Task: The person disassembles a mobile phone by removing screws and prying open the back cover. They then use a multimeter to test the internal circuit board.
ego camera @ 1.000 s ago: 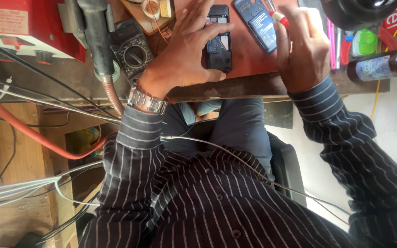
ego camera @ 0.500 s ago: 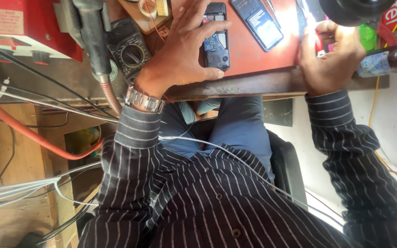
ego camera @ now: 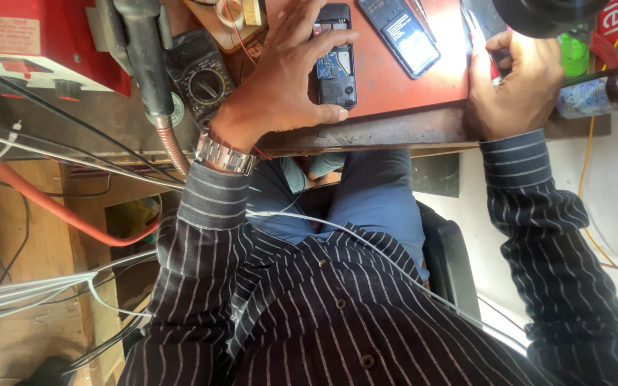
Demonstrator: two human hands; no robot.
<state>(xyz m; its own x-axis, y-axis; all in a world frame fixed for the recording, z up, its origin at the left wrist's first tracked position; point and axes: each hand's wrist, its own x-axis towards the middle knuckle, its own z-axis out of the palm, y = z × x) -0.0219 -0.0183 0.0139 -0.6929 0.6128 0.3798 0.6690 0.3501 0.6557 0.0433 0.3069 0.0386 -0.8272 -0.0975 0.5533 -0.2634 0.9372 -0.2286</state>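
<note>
An opened phone is steadied on the red desk (ego camera: pixel 423 89).

The opened phone (ego camera: pixel 335 61) is pinned by the spread left hand (ego camera: pixel 280 78); a red-handled tool (ego camera: pixel 491 68) is gripped in the closed right hand (ego camera: pixel 513 86). A second phone (ego camera: pixel 402 32) lies just beside, a multimeter (ego camera: pixel 202 78) to the left. A repair seems underway; steady, fine placement looks needed.

Your left hand (ego camera: pixel 280 86) covers part of the opened phone (ego camera: pixel 335 61). The second phone (ego camera: pixel 402 32) is cut by the top edge. What your right hand (ego camera: pixel 516 86) holds is unclear.
</note>
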